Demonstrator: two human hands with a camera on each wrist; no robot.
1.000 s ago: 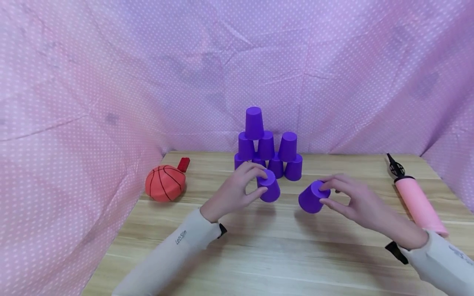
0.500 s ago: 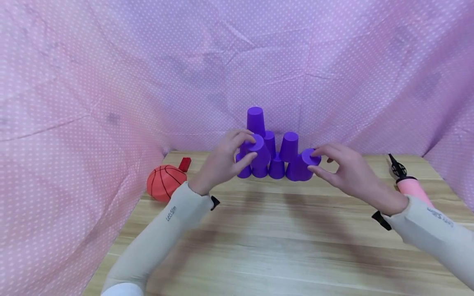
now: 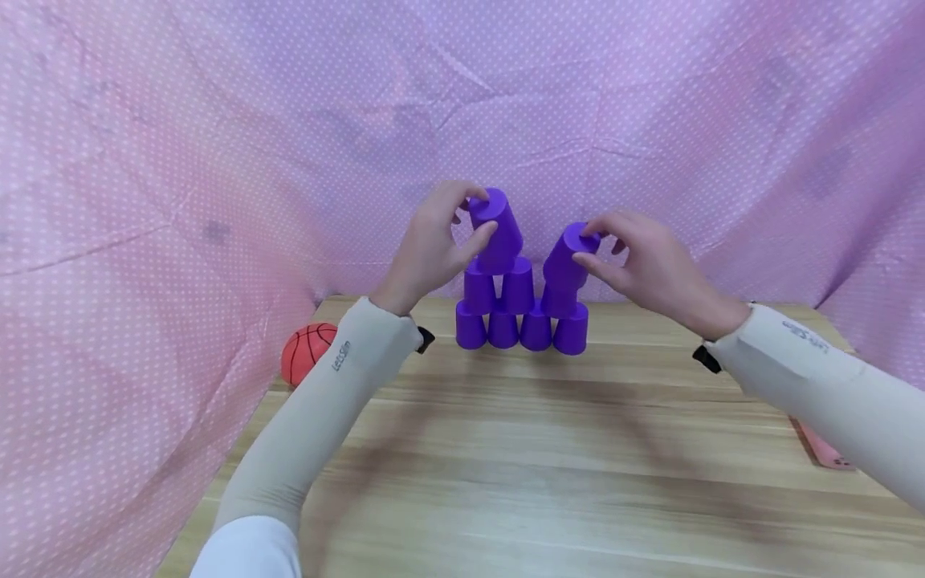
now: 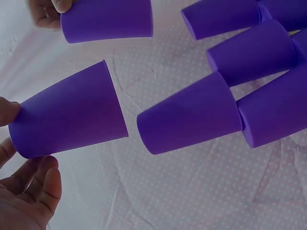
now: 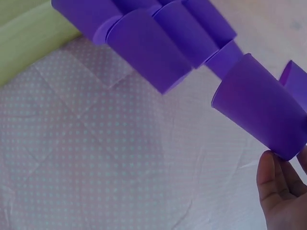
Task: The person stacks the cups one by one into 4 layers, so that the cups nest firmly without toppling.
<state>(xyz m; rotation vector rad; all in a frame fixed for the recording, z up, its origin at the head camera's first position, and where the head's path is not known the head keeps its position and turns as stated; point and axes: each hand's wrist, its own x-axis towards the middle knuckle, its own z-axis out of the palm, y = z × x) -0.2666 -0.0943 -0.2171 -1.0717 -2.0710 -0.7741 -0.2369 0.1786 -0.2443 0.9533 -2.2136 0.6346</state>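
Upside-down purple cups form a stack [image 3: 518,325] at the back of the table, with several in the bottom row, three above, and a top cup [image 4: 189,115] over the left pair. My left hand [image 3: 437,245] pinches a purple cup [image 4: 69,112] by its base, mouth down and tilted; in the left wrist view a gap separates it from the top cup. My right hand [image 3: 643,265] pinches another tilted purple cup [image 5: 261,105] by the base. In the head view it overlaps the rightmost second-row cup [image 3: 560,301].
An orange basketball-patterned ball [image 3: 307,353] lies at the table's left edge, partly behind my left sleeve. Part of a pink cylinder [image 3: 824,445] shows beneath my right forearm. Pink dotted cloth [image 3: 390,120] hangs behind the wooden table [image 3: 535,474].
Both hands have lifted their cups from low in front of the stack up to its upper levels. The right hand has also moved left. The stacked cups have stayed in place.
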